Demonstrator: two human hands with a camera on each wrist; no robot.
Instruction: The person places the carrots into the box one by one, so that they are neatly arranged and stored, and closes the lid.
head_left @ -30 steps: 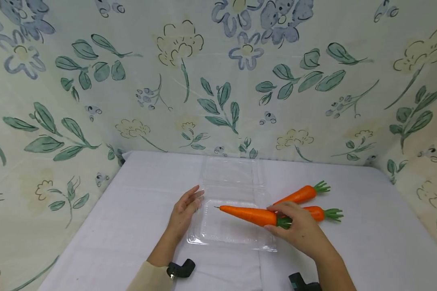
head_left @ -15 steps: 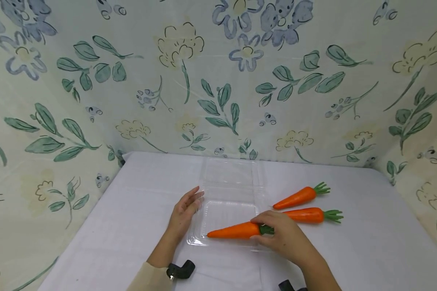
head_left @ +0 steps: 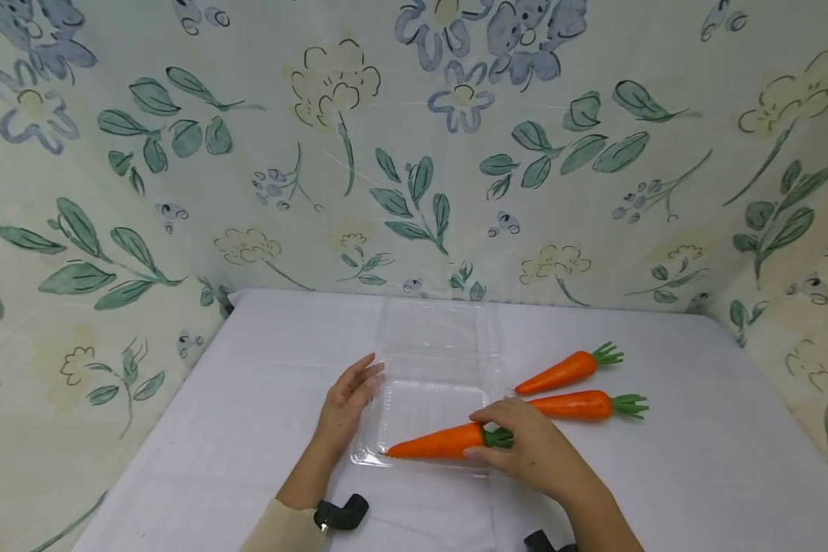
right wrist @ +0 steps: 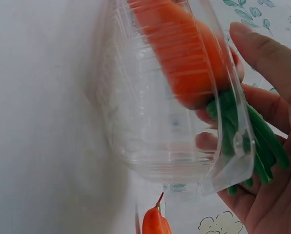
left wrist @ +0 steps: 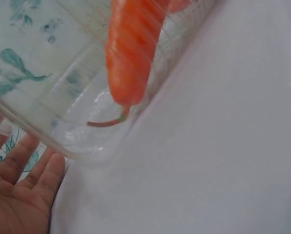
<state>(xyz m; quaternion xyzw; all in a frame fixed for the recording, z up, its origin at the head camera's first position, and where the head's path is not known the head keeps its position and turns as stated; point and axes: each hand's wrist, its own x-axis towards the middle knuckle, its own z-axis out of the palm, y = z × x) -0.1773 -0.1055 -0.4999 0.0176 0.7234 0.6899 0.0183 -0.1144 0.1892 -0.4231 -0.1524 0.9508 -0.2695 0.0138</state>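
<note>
A clear plastic clamshell box (head_left: 435, 405) lies unfolded on the white table, its lid (head_left: 433, 323) toward the back. My right hand (head_left: 534, 452) pinches an orange carrot (head_left: 436, 443) at its thick end, near the green top (right wrist: 262, 141). The carrot's thin tip points left inside the box, close to the front wall. In the right wrist view, the green top pokes out past the box's rim. My left hand (head_left: 345, 402) rests against the box's left side, its fingers (left wrist: 21, 158) loosely extended at the rim in the left wrist view.
Two more carrots lie right of the box: one farther back (head_left: 559, 372), one nearer (head_left: 576, 405), partly behind my right hand. White cloth covers the table (head_left: 676, 475). A flower-printed curtain (head_left: 331, 153) hangs behind and at both sides.
My right hand has carried the carrot left and nearer to me, down to the front of the box. In the last half second it has barely shifted. The left hand stays in place.
</note>
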